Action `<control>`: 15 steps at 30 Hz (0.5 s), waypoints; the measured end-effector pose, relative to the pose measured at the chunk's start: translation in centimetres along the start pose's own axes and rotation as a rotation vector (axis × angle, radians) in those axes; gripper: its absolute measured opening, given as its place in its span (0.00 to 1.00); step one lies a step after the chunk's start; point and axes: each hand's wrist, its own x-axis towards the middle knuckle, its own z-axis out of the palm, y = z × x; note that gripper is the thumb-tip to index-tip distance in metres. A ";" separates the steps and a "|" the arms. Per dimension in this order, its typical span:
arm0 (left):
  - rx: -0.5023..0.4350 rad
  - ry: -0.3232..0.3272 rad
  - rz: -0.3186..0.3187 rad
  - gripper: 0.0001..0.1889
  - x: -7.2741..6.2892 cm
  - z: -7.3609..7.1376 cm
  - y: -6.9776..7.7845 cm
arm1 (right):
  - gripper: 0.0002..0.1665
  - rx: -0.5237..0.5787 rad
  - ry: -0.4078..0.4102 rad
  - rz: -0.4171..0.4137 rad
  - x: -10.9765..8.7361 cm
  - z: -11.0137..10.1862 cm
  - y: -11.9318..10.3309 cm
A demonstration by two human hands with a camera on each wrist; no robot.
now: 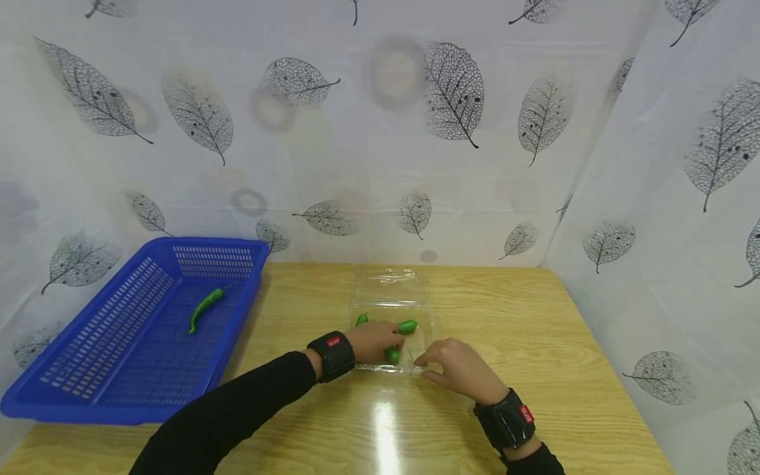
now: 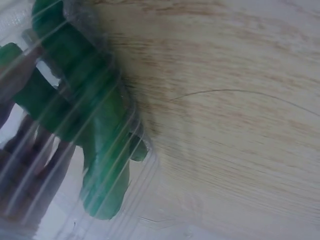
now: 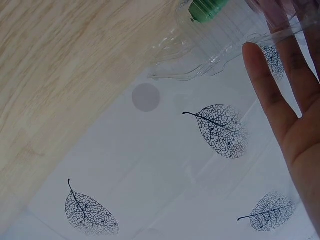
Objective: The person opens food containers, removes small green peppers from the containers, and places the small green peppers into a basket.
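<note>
A clear plastic box (image 1: 423, 340) with its lid (image 1: 388, 285) folded back lies on the table, several green peppers inside. My left hand (image 1: 373, 340) reaches into it from the left. In the left wrist view, through the ribbed wall, a green pepper (image 2: 47, 100) lies between the thumb and fingers (image 2: 32, 170) of that hand. Another pepper (image 2: 102, 150) rests along the wall, nearer the camera. At the front right corner of the box, my right hand (image 1: 460, 369) holds the rim between index finger and thumb. The right wrist view shows its fingers (image 3: 272, 90) at the plastic edge.
On the left stands a blue basket (image 1: 237, 336) with a single curved green pepper (image 1: 205, 310) in it. The wooden table (image 1: 510, 316) meets a leaf-patterned white curtain (image 1: 368, 152) at the back and right side.
</note>
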 end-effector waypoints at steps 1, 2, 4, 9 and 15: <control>-0.008 0.004 0.001 0.09 0.0 0.0 0.0 | 0.12 0.001 0.000 -0.003 0.0 0.0 0.0; -0.017 0.009 0.003 0.09 -0.1 0.0 0.0 | 0.12 0.001 0.002 -0.006 0.0 0.0 0.0; -0.025 0.020 0.010 0.08 -0.1 0.0 0.0 | 0.12 0.005 0.003 -0.011 0.0 0.0 0.0; -0.002 0.042 0.025 0.08 -0.2 0.0 -0.1 | 0.12 0.011 0.006 -0.010 0.1 0.0 0.0; 0.036 0.047 0.027 0.07 -0.2 0.0 -0.1 | 0.12 0.006 0.004 -0.002 0.1 0.1 -0.1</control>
